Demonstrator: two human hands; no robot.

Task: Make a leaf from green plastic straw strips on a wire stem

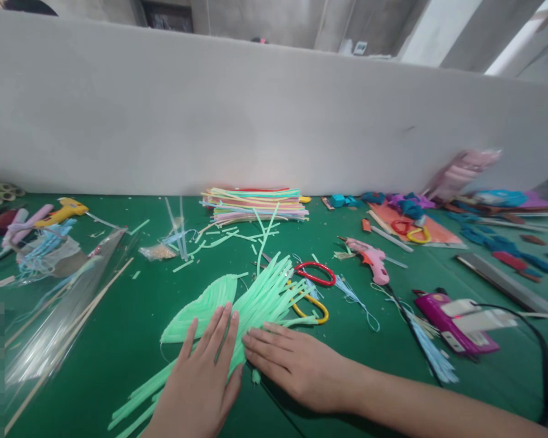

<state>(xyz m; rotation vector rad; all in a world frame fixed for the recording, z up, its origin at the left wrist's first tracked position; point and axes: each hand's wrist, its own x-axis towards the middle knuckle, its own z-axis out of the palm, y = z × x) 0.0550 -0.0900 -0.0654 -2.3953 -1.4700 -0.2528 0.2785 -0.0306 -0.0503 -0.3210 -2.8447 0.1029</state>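
Light green pipe cleaners (pixel 267 292) lie in a loose bundle, slanting across the green table in front of me. My left hand (pixel 205 359) rests flat on the bundle, fingers stretched and slightly apart. Along the bundle's right side, my right hand (pixel 296 365) touches it with straight fingers lying together. A leaf-shaped piece (pixel 203 307) of the same green fuzzy material lies just beyond my left fingers, partly covered by the bundle. Scissors (pixel 317 274) with one red and one yellow handle lie at the bundle's right; their blades are mostly hidden beneath it.
A stack of multicoloured pipe cleaners (pixel 256 207) sits against the pale partition (pixel 256 115). On the right are a pink glue gun (pixel 369 258), a purple device (pixel 456 322) with a cable and blue tassels (pixel 432 347). Leftward lie a yellow glue gun (pixel 68 211) and clear plastic (pixel 68 322).
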